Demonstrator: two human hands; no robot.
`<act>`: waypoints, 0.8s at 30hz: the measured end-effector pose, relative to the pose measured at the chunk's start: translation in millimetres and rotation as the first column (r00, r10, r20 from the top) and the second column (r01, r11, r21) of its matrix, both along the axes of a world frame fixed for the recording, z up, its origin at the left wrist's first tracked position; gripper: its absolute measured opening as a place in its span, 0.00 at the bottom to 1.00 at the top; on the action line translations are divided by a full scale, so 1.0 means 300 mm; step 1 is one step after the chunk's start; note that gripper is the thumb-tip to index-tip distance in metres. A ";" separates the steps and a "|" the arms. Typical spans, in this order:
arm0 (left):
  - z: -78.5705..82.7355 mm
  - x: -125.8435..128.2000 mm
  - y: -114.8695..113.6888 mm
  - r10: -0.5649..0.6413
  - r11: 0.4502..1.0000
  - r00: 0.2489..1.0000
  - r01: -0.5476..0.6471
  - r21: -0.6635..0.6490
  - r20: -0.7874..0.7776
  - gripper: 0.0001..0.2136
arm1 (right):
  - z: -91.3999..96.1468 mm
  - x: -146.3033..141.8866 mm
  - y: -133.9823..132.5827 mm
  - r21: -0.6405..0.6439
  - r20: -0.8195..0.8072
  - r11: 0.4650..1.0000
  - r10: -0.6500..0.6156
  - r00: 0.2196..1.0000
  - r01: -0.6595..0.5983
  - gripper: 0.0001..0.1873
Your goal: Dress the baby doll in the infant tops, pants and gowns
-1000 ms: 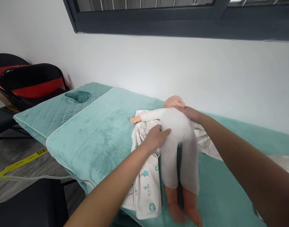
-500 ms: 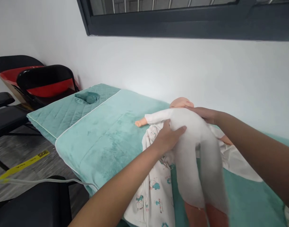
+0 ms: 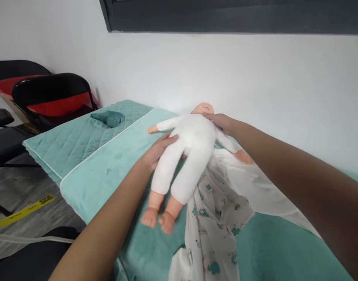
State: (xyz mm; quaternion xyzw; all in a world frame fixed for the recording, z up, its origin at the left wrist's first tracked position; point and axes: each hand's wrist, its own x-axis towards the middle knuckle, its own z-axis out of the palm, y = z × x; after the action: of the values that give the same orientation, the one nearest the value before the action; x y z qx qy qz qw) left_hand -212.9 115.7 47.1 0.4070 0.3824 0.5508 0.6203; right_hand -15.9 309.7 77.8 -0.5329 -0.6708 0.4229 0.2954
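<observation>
I read the doll (image 3: 193,132) as matt cloth over the body, with smooth, plastic-looking feet (image 3: 149,216) of a faint sheen. The bed cover (image 3: 108,171) looks like plush fabric, quilted at its left end, and the printed cloth (image 3: 210,212) thin and creased. On my distant feed the chair back (image 3: 50,84) shows glossy, the wall (image 3: 167,66) evenly smooth

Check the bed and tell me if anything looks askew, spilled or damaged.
The printed cloth looks untidy: it lies rumpled beside the legs of the doll, bunched into folds rather than spread flat on the green cover. No spill or damage is visible.
</observation>
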 end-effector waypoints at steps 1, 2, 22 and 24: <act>-0.023 -0.034 0.019 -0.006 1.000 1.000 0.006 0.008 0.005 0.26 | -0.008 -0.018 0.013 -0.034 0.000 0.999 -0.005 1.000 0.005 0.26; -0.043 -0.066 0.038 -0.008 1.000 1.000 0.008 0.009 0.004 0.26 | -0.015 -0.033 0.023 -0.073 0.000 0.997 -0.003 1.000 0.003 0.26; 0.036 0.168 -0.197 0.357 0.710 -0.065 0.667 0.225 -0.932 0.30 | -0.075 0.558 -0.305 -0.018 0.802 0.987 0.110 0.587 -0.161 0.19; 0.011 0.233 -0.237 0.320 0.673 -0.115 0.726 0.140 -0.940 0.30 | -0.053 0.586 -0.388 -0.021 0.829 0.976 0.139 0.542 -0.218 0.16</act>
State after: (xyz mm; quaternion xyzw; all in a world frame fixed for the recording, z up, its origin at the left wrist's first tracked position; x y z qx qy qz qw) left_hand -142.8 44.5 50.3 0.9198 0.3898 0.0381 0.0227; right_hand 160.1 193.4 62.0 -0.5841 -0.7987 0.1235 -0.0750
